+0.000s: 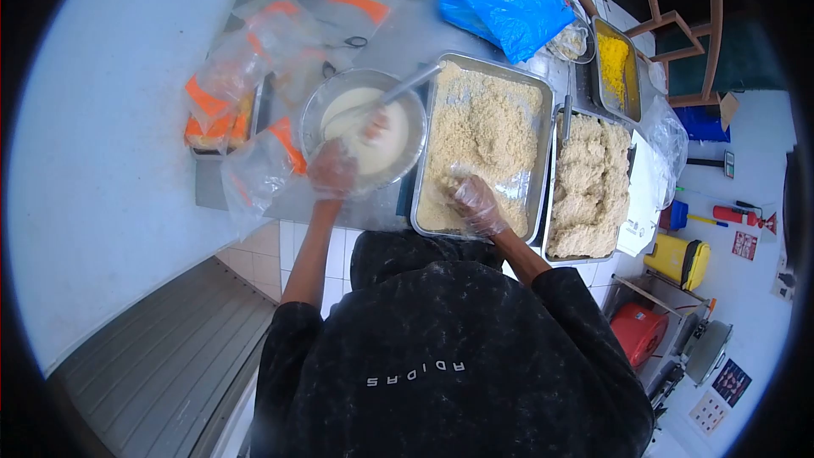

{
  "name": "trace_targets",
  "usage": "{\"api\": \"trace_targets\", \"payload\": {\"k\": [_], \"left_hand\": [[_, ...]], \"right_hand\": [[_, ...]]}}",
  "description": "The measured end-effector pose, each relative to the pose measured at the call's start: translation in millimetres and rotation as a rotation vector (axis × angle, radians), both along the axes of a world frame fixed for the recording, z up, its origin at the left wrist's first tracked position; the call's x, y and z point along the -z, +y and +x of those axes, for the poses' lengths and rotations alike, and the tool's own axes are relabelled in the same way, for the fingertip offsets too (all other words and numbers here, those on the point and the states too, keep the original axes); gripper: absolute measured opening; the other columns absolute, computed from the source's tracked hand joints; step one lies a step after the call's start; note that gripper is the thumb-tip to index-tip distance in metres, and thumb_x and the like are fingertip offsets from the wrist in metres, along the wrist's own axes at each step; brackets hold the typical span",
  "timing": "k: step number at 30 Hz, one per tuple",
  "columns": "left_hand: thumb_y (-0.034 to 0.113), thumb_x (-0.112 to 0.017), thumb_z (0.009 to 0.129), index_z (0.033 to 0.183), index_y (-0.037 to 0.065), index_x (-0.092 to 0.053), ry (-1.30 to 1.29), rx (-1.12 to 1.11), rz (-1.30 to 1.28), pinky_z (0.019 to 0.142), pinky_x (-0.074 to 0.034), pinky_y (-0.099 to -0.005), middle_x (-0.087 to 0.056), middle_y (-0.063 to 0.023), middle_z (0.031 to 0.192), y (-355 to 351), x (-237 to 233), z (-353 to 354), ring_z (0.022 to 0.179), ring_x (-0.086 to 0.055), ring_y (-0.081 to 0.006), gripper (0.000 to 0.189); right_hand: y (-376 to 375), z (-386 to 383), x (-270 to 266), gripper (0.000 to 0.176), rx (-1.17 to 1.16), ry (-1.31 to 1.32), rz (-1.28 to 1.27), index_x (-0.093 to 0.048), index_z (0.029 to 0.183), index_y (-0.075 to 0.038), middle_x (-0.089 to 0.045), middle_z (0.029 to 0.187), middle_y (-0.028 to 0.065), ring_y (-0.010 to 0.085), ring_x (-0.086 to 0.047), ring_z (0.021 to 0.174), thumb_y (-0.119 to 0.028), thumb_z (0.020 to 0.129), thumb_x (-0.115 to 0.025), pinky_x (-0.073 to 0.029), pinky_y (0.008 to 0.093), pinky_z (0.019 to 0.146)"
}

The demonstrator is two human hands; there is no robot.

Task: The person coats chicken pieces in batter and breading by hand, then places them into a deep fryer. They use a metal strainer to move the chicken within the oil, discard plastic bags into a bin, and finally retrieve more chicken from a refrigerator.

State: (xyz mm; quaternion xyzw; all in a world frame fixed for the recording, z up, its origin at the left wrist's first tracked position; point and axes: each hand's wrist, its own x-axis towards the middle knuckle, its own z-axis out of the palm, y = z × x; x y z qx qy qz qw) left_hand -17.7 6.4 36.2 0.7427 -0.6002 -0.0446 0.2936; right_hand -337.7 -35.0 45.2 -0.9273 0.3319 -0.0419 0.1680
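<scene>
My left hand (332, 171), blurred by motion, is at the near left rim of a metal bowl (419, 146) of pale batter (386, 155). Its fingers are smeared. A small orange-pink piece (376, 125) shows in the batter, and a metal utensil handle (415, 82) slants out over the far right rim. My right hand (477, 203), in a clear plastic glove, is down in the crumbs (490, 119) at the near end of a metal tray (543, 144). Its fingers are curled inward around something crumb-coated that I cannot make out.
Right of the crumb tray stands another tray of lumpy, crumb-covered stuff (587, 191). Beyond it is a tray of yellow shreds (612, 59). A blue plastic bag (504, 4) lies at the back. Clear bags with orange bands (208, 97) and scissors (354, 41) are at the left.
</scene>
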Motion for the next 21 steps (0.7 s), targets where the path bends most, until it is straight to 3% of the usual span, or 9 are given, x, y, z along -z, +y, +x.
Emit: {"api": "trace_targets", "payload": {"k": [2, 4, 5, 7, 10, 13, 17, 20, 21], "left_hand": [[0.025, -0.063, 0.067, 0.105, 0.001, -0.054, 0.039, -0.016, 0.094, 0.081, -0.045, -0.0397, -0.058, -0.0163, 0.103, -2.9, -13.2, -3.2, 0.092, -0.056, -0.0330, 0.046], [0.025, -0.063, 0.067, 0.105, 0.002, -0.054, 0.058, -0.009, 0.157, 0.082, -0.045, -0.0394, -0.058, -0.0160, 0.102, -4.4, -19.3, -2.3, 0.092, -0.056, -0.0329, 0.046], [0.025, -0.063, 0.067, 0.104, 0.002, -0.055, 0.023, -0.024, 0.084, 0.081, -0.045, -0.0395, -0.058, -0.0161, 0.100, -2.6, -14.2, -1.9, 0.091, -0.056, -0.0329, 0.044], [0.024, -0.062, 0.066, 0.102, 0.002, -0.055, -0.049, -0.036, -0.063, 0.078, -0.045, -0.0396, -0.059, -0.0162, 0.096, 0.2, -1.4, -3.2, 0.089, -0.056, -0.0331, 0.042], [0.023, -0.061, 0.066, 0.098, 0.002, -0.055, -0.073, 0.005, -0.132, 0.074, -0.045, -0.0405, -0.058, -0.0169, 0.090, -2.9, -5.5, -3.2, 0.085, -0.056, -0.0339, 0.039], [0.023, -0.061, 0.067, 0.095, 0.001, -0.054, 0.095, -0.029, 0.154, 0.071, -0.045, -0.0411, -0.057, -0.0173, 0.087, -6.3, -32.1, -5.8, 0.083, -0.056, -0.0342, 0.036], [0.022, -0.061, 0.067, 0.097, 0.003, -0.054, 0.077, -0.036, 0.039, 0.072, -0.045, -0.0409, -0.057, -0.0172, 0.087, -4.8, -24.5, -6.5, 0.083, -0.056, -0.0343, 0.036], [0.020, -0.063, 0.065, 0.097, 0.004, -0.054, 0.040, -0.020, -0.013, 0.074, -0.045, -0.0420, -0.057, -0.0162, 0.090, -1.7, -12.9, -5.4, 0.084, -0.056, -0.0344, 0.036], [0.019, -0.064, 0.064, 0.096, 0.005, -0.055, 0.038, -0.009, -0.065, 0.075, -0.045, -0.0424, -0.057, -0.0158, 0.092, -0.6, -8.6, -4.2, 0.085, -0.055, -0.0345, 0.036]], "right_hand": [[-4.2, -15.5, 5.6, 0.032, 0.410, -0.310, 0.385, -0.053, 0.110, -0.013, -0.053, 0.106, 0.0088, 0.0195, -0.052, 0.091, -0.024, 0.080, -0.057, -0.045, 0.0306, 0.076], [-22.8, -25.5, -6.1, 0.030, 0.554, -0.261, 0.237, -0.054, 0.106, -0.009, -0.055, 0.099, 0.0086, 0.0184, -0.054, 0.084, -0.024, 0.081, -0.057, -0.047, 0.0278, 0.070], [-39.4, -28.0, -15.2, 0.029, 0.482, -0.064, -0.103, -0.055, 0.104, -0.008, -0.056, 0.094, 0.0088, 0.0181, -0.055, 0.080, -0.025, 0.082, -0.057, -0.048, 0.0266, 0.067], [-68.7, 0.5, -85.8, 0.029, 0.890, -0.102, 0.200, -0.056, 0.103, -0.005, -0.058, 0.093, 0.0125, 0.0227, -0.057, 0.081, -0.024, 0.081, -0.058, -0.048, 0.0301, 0.071], [-110.1, -2.4, -79.4, 0.035, 0.762, -0.091, 0.099, -0.056, 0.105, -0.005, -0.057, 0.101, 0.0143, 0.0275, -0.056, 0.091, -0.032, 0.083, -0.053, -0.044, 0.0344, 0.080], [-148.5, 12.5, -90.7, 0.042, 0.694, 0.121, 0.320, -0.055, 0.106, -0.005, -0.056, 0.106, 0.0153, 0.0296, -0.055, 0.095, -0.039, 0.085, -0.046, -0.042, 0.0351, 0.083], [-186.2, -10.9, -10.7, 0.037, 0.590, -0.173, 0.006, -0.057, 0.102, -0.006, -0.056, 0.104, 0.0147, 0.0306, -0.054, 0.095, -0.037, 0.084, -0.046, -0.041, 0.0386, 0.082], [-207.5, 13.6, 17.8, 0.031, 0.104, 0.477, -0.213, -0.058, 0.095, -0.008, -0.058, 0.097, 0.0146, 0.0299, -0.056, 0.089, -0.034, 0.084, -0.046, -0.042, 0.0407, 0.078], [-211.6, 14.5, 22.6, 0.032, 0.158, 0.367, -0.156, -0.056, 0.100, -0.009, -0.056, 0.098, 0.0142, 0.0298, -0.054, 0.090, -0.034, 0.083, -0.046, -0.041, 0.0410, 0.080]]}}
